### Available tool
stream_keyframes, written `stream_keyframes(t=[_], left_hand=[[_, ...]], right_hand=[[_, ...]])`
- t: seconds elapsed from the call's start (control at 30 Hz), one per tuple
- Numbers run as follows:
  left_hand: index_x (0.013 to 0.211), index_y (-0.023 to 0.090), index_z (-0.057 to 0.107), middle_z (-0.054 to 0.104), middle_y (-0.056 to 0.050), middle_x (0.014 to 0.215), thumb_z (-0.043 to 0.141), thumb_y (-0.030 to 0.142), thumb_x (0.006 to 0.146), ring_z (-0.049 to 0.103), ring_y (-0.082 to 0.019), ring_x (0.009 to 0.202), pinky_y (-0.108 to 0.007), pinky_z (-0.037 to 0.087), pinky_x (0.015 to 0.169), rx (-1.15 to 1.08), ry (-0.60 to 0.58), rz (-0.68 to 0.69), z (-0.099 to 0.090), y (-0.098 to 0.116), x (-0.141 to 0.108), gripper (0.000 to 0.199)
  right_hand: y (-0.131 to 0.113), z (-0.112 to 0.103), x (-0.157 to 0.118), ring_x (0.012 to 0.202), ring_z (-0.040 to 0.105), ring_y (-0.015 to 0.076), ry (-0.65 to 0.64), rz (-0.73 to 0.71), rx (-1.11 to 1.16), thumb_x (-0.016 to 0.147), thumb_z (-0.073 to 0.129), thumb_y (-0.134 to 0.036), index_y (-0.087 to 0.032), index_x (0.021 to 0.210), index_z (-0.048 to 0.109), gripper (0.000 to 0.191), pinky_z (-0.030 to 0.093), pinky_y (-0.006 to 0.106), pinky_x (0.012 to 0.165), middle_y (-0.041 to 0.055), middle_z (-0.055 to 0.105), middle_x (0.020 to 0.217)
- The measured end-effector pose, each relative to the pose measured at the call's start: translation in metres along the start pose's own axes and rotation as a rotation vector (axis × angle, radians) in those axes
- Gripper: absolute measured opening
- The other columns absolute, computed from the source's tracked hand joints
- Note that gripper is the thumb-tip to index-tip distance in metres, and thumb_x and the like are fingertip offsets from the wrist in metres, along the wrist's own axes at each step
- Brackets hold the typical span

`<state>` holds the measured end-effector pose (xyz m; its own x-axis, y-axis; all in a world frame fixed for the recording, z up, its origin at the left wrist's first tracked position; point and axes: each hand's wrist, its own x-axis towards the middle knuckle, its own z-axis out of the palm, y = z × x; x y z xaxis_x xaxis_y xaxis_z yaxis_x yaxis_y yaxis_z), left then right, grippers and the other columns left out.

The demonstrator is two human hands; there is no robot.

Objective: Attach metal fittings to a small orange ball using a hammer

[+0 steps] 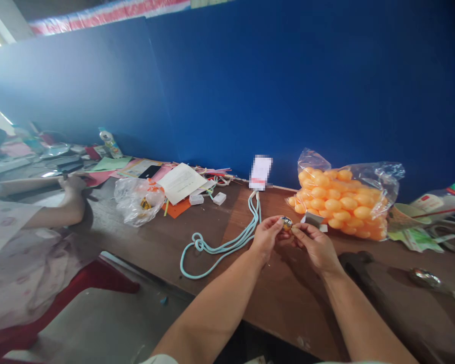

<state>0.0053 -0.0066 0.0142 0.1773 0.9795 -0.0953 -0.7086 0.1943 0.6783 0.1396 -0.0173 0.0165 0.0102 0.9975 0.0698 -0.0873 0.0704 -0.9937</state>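
Observation:
A small shiny silver-and-gold ball [287, 223] is held up over the brown table, its exact kind hard to tell. My left hand [267, 237] is closed around its left side, thumb on top. At the ball's right edge, the thumb and fingers of my right hand [314, 246] are pinched together; part of the grip is hidden. Left of my hands, a light blue cord [220, 248] lies looped on the table, joined to a white card [261, 172] by the blue partition. Just behind my right hand lies a small grey piece [313, 219].
A clear bag of orange balls [337, 205] stands at the back right. Another shiny metallic piece [425, 277] lies far right on a dark surface. Left are papers [182, 183], a crumpled plastic bag [136, 202] and small white boxes [219, 198]. Another person's hand [73, 186] rests at far left.

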Motion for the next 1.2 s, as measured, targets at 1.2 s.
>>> stream_keyframes(t=[1.2], left_hand=[[0.094, 0.012, 0.064, 0.067, -0.007, 0.087, 0.077, 0.041, 0.061, 0.061, -0.012, 0.064, -0.029, 0.051, 0.067, 0.106, -0.003, 0.071, 0.0022, 0.0037, -0.0041, 0.047]], right_hand=[[-0.0098, 0.0074, -0.0032, 0.051, 0.051, 0.0124, 0.030, 0.028, -0.018, 0.065, 0.076, -0.043, -0.022, 0.075, 0.060, 0.028, 0.051, 0.029, 0.056, -0.0041, 0.052, 0.053]])
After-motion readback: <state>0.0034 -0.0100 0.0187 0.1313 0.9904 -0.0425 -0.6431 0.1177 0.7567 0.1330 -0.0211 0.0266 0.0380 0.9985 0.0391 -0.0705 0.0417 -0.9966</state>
